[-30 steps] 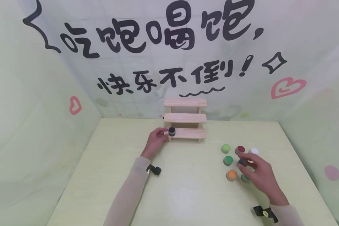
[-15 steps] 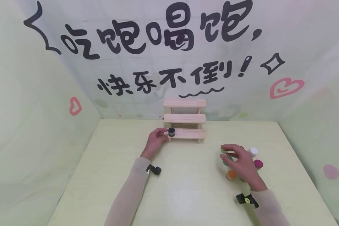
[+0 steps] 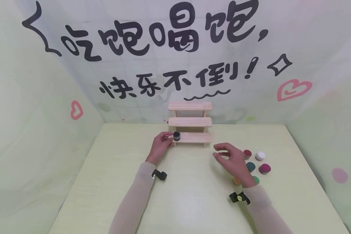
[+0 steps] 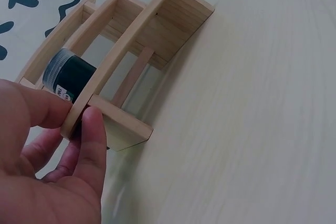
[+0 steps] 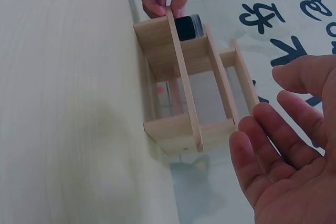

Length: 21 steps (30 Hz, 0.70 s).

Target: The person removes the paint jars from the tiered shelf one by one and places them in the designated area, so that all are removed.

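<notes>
A three-tier wooden display stand (image 3: pixel 197 138) stands against the back cloth. On the left end of its lowest step sits a small dark paint jar (image 3: pixel 176 136); in the left wrist view this jar (image 4: pixel 73 74) shows a white label. My left hand (image 3: pixel 158 148) pinches that end of the step between thumb and fingers, right beside the jar. To the right of the stand, my right hand (image 3: pixel 233 163) hovers over the table with fingers loosely bent and apart. Nothing is between them in the right wrist view, where the hand (image 5: pixel 294 156) faces the stand.
Right of the stand, several paint jars are grouped on the table (image 3: pixel 187 201): dark red (image 3: pixel 247 154), white (image 3: pixel 260 156), teal (image 3: pixel 250 167), magenta (image 3: pixel 264 169), green (image 3: pixel 255 179) and orange (image 3: pixel 236 181). My right hand and wrist partly cover this group.
My right hand has moved left from above the jars toward the stand, uncovering the teal and magenta jars and hiding the two green ones at the left. My left hand stays on the step.
</notes>
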Each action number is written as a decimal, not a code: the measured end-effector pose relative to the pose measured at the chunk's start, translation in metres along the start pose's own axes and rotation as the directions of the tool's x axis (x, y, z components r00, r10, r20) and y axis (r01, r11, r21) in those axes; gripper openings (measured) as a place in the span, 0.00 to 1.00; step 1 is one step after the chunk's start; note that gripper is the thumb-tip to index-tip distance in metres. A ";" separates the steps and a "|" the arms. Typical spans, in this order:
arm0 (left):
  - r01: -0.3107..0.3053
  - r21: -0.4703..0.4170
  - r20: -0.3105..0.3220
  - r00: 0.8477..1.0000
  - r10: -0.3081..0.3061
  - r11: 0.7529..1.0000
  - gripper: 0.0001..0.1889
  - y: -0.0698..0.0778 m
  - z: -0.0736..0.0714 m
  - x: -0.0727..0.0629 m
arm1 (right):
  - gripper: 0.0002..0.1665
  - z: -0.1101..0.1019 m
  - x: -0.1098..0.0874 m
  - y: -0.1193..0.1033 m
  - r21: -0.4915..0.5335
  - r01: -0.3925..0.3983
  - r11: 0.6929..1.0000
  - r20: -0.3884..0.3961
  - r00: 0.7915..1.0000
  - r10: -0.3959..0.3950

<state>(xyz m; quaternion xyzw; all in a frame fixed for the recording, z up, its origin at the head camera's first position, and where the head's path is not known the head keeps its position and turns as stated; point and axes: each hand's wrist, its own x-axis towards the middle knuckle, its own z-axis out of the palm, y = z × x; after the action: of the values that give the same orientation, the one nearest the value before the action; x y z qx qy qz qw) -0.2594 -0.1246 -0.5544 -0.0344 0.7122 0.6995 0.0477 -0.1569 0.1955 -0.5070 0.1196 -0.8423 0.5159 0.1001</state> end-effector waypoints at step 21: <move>-0.008 0.042 0.002 1.000 0.008 0.999 0.13 0.002 -0.001 -0.002 | 0.17 0.073 0.065 -0.023 0.096 -0.044 0.994 0.068 0.997 0.038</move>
<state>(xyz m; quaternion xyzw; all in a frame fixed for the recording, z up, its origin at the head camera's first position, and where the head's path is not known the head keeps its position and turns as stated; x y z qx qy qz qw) -0.2576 -0.1258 -0.5524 -0.0297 0.7269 0.6845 0.0462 -0.2154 0.1131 -0.5009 0.1239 -0.8212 0.5541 0.0558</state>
